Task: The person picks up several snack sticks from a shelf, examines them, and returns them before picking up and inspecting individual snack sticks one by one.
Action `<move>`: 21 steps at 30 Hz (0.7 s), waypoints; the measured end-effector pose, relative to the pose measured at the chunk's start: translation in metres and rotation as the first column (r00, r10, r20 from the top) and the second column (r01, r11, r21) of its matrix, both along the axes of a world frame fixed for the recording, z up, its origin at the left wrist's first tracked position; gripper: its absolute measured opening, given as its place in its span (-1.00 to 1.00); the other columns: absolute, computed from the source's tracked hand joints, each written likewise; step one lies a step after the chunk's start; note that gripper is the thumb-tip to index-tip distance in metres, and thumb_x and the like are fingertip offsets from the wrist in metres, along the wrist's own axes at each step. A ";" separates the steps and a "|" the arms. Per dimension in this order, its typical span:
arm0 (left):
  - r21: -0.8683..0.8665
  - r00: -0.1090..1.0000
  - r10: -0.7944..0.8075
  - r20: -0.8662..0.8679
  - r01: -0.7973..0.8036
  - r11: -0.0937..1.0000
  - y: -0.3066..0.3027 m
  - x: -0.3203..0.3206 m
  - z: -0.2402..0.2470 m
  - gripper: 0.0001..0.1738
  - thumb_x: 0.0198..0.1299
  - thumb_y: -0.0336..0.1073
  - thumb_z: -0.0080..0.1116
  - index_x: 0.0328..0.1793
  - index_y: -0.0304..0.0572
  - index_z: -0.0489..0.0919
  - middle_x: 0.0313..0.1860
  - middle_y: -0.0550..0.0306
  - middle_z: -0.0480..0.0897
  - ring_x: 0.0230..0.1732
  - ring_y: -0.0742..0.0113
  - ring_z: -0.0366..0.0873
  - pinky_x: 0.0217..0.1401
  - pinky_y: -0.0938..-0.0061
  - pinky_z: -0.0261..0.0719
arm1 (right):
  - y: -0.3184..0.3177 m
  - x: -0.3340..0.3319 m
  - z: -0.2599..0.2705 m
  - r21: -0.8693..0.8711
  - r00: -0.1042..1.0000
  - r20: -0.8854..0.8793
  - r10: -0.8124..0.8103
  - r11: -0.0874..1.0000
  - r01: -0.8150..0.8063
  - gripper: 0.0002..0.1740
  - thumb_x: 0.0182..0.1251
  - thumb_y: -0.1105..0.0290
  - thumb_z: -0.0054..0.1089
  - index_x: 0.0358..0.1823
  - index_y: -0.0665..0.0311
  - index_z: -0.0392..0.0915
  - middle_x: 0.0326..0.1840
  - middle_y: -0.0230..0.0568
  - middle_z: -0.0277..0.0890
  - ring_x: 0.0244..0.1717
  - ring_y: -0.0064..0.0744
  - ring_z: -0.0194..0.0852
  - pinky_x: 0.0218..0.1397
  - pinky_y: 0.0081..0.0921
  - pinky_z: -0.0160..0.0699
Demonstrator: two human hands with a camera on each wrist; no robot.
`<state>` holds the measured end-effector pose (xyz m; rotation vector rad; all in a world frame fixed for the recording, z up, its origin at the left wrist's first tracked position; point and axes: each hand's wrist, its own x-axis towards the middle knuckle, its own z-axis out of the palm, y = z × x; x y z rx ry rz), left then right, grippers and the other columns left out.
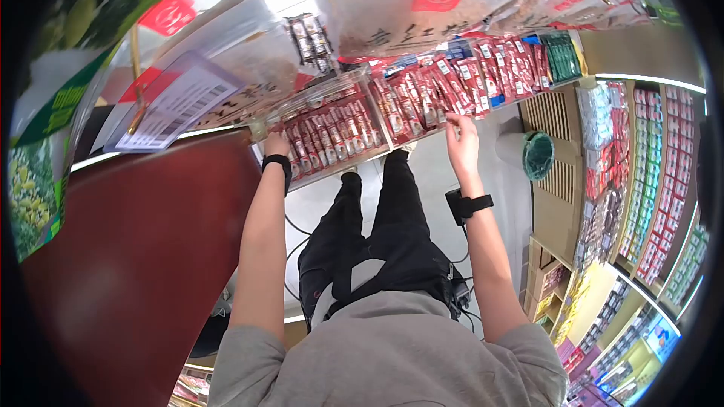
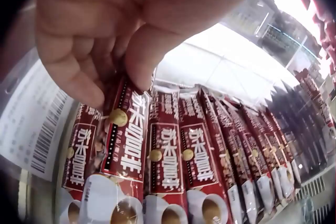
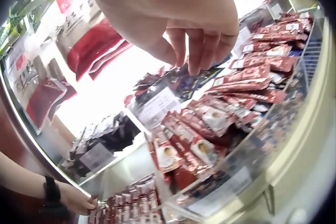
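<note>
My L hand (image 2: 121, 29), the nearer, pinches a red coffee sachet (image 2: 126, 140) by its top end, nr L edge of tray (image 1: 336, 169); long axis runs down from fingertips, approx. parallel to neighbouring sachets (image 2: 166, 155). R hand (image 1: 463, 143): relaxed, empty, nr adj. bin (image 3: 257, 155).

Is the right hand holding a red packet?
No, the right hand hangs near the red packets with nothing visible in its grasp.
</note>
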<state>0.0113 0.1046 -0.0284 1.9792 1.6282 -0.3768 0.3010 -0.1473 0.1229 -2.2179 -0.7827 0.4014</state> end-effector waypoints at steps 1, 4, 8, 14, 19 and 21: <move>0.013 0.999 -0.037 0.005 0.037 0.999 -0.002 0.001 -0.002 -0.76 0.00 -0.27 -0.03 -0.33 -0.32 0.53 -0.26 -0.22 0.53 -0.16 -0.12 0.47 -0.14 0.19 0.43 | -0.009 0.007 -0.001 -0.039 0.990 0.141 -0.017 0.999 0.022 -0.78 0.05 0.53 0.03 -0.21 0.29 0.44 -0.25 -0.15 0.43 -0.18 -0.20 0.35 -0.06 -0.35 0.30; 0.001 0.996 0.088 -0.011 -0.088 0.996 -0.005 0.005 -0.012 -0.77 0.01 -0.34 -0.05 -0.26 -0.36 0.46 -0.24 -0.26 0.52 -0.13 -0.16 0.45 -0.11 0.16 0.41 | -0.028 0.019 -0.008 -0.125 0.948 0.312 -0.059 0.987 0.103 -0.72 0.01 0.51 0.08 -0.17 0.25 0.43 -0.15 -0.15 0.37 -0.08 -0.14 0.27 0.02 -0.31 0.24; -0.071 0.979 0.202 -0.004 -0.201 0.977 -0.008 0.013 -0.004 -0.78 0.03 -0.43 -0.10 -0.18 -0.35 0.36 -0.19 -0.30 0.49 -0.08 -0.20 0.42 -0.07 0.14 0.39 | -0.034 0.030 -0.019 -0.229 0.927 0.370 -0.059 0.961 0.153 -0.63 -0.04 0.42 0.16 -0.11 0.21 0.40 -0.04 -0.18 0.30 -0.02 -0.13 0.22 0.04 -0.29 0.23; -0.029 0.981 0.190 0.025 -0.190 0.981 -0.004 0.000 -0.021 -0.82 0.03 -0.42 -0.11 -0.22 -0.32 0.38 -0.27 -0.28 0.50 -0.14 -0.19 0.43 -0.12 0.15 0.38 | -0.008 0.038 -0.030 -0.439 0.941 0.337 0.012 0.887 0.146 -0.53 -0.08 0.29 0.22 -0.09 0.18 0.30 -0.07 -0.19 0.24 -0.03 -0.13 0.23 -0.05 -0.19 0.30; 0.113 0.970 0.230 0.082 -0.239 0.965 -0.012 0.003 -0.025 -0.84 0.03 -0.41 -0.09 -0.27 -0.34 0.36 -0.33 -0.31 0.50 -0.19 -0.21 0.44 -0.16 0.13 0.38 | 0.003 0.035 -0.046 -0.515 0.941 0.337 -0.029 0.831 0.210 -0.53 -0.09 0.29 0.21 -0.17 0.21 0.20 -0.13 -0.13 0.22 -0.03 -0.10 0.23 -0.12 -0.17 0.37; 0.112 0.975 0.209 0.070 -0.216 0.970 -0.011 0.000 -0.021 -0.79 0.03 -0.42 -0.10 -0.19 -0.37 0.32 -0.28 -0.36 0.49 -0.16 -0.23 0.44 -0.11 0.12 0.38 | 0.002 0.036 -0.054 -0.518 0.942 0.334 -0.032 0.829 0.212 -0.55 -0.09 0.30 0.21 -0.18 0.20 0.21 -0.12 -0.14 0.22 -0.03 -0.10 0.24 -0.11 -0.16 0.37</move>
